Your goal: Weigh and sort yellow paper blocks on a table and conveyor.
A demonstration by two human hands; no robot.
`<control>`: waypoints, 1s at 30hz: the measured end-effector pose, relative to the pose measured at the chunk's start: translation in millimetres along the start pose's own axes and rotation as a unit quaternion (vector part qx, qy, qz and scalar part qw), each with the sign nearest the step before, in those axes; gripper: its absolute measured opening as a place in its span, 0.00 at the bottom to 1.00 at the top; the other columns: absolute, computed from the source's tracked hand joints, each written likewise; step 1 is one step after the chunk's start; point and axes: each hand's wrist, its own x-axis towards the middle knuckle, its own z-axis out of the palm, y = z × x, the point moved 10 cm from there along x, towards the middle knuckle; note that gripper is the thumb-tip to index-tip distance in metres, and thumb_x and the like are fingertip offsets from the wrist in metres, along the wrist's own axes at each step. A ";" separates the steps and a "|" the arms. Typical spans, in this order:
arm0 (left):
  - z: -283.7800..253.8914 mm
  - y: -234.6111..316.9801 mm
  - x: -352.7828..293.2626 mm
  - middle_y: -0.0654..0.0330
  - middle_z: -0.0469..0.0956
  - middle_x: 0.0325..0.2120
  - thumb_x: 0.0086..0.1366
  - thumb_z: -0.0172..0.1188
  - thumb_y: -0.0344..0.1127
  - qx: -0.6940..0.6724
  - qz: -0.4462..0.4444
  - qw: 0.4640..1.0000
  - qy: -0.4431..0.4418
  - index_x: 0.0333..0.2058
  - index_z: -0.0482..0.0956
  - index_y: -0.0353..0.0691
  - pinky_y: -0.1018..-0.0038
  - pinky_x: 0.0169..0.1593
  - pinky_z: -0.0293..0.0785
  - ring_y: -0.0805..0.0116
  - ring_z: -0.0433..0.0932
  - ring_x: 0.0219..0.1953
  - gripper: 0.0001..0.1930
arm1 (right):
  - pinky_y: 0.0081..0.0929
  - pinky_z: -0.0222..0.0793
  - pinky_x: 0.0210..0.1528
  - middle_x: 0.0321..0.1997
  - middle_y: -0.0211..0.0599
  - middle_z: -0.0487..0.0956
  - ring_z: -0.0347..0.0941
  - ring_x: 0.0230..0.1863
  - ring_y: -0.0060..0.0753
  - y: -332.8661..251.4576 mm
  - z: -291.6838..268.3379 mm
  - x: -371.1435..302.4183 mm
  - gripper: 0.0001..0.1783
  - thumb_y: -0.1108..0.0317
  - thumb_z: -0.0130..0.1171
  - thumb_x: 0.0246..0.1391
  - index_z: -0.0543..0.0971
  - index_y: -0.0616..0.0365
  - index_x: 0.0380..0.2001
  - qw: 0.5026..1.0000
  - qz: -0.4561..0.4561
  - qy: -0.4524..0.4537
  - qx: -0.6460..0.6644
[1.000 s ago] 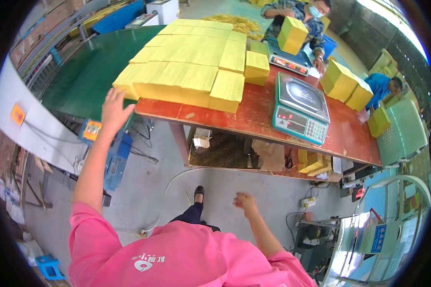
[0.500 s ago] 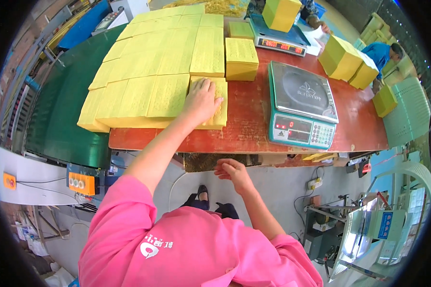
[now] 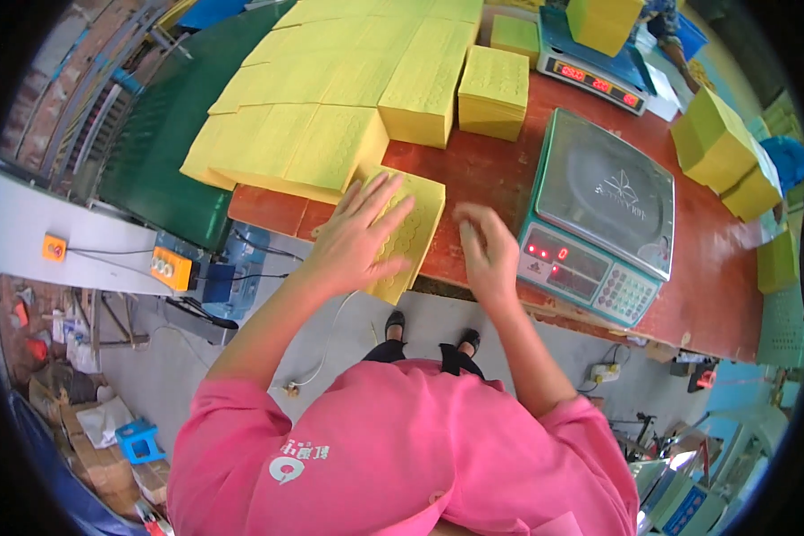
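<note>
1. The person in the pink top stands at a red surface (image 3: pixel 500 170) and leans over its near edge.
2. The left hand (image 3: pixel 359 234) lies flat, fingers spread apart, on a stack of yellow sheets (image 3: pixel 409 234). The stack sits at the near edge of the surface and overhangs it toward the person; nothing is clamped, the palm only presses down.
3. The right hand (image 3: pixel 484 246) hangs open just beside the stack, fingers loosely apart and holding nothing. It appears blurred, so its exact contact with the surface cannot be told.
4. Behind the stack, larger piles of yellow sheets (image 3: pixel 330 98) cover the far left of the surface and run onto the green belt (image 3: pixel 156 134). A smaller yellow block (image 3: pixel 494 91) stands apart from them.
5. A weighing scale (image 3: pixel 603 210) with a bare steel pan stands to the right of the right hand, near but not touching the stack. A second scale (image 3: pixel 594 67) sits farther back, and loose yellow bundles (image 3: pixel 728 156) lie at the far right.
6. Judgement on handling: thin sheets slide on each other, so the flat palm should keep even pressure while the free hand comes under the overhanging edge. Gripping from both sides and squaring the edges would likely keep the stack from fanning or spilling off the edge.
</note>
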 end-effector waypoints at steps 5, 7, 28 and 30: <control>-1.8 33.7 -33.8 0.54 0.59 0.67 0.51 0.70 0.51 0.013 0.020 0.994 -0.111 0.63 0.68 0.52 0.48 0.70 0.51 0.51 0.54 0.70 0.40 | 0.35 0.72 0.51 0.45 0.53 0.81 0.79 0.47 0.47 39.4 53.8 69.8 0.17 0.63 0.54 0.62 0.78 0.63 0.48 0.991 -0.005 -0.130 0.035; 4.2 33.5 -36.5 0.58 0.60 0.67 0.49 0.72 0.48 0.022 0.025 0.993 -0.116 0.63 0.69 0.55 0.47 0.69 0.52 0.53 0.54 0.70 0.40 | 0.36 0.71 0.53 0.47 0.54 0.81 0.78 0.49 0.48 53.1 74.4 70.6 0.20 0.60 0.53 0.63 0.78 0.63 0.50 0.977 0.026 -0.208 0.026; 10.1 -3.5 -2.0 0.41 0.49 0.69 0.63 0.53 0.66 -0.014 -0.009 1.000 -0.014 0.66 0.62 0.40 0.32 0.65 0.43 0.37 0.46 0.71 0.42 | 0.30 0.71 0.47 0.36 0.49 0.84 0.78 0.38 0.34 91.4 58.9 58.2 0.23 0.54 0.51 0.64 0.83 0.66 0.40 0.974 0.183 -0.032 0.126; 26.7 -17.6 8.9 0.39 0.49 0.69 0.64 0.54 0.62 -0.004 -0.063 0.998 0.016 0.66 0.62 0.40 0.32 0.65 0.44 0.36 0.48 0.70 0.41 | 0.29 0.71 0.46 0.35 0.47 0.83 0.78 0.38 0.32 76.3 39.3 37.8 0.21 0.57 0.50 0.65 0.83 0.66 0.39 0.982 0.133 0.052 0.124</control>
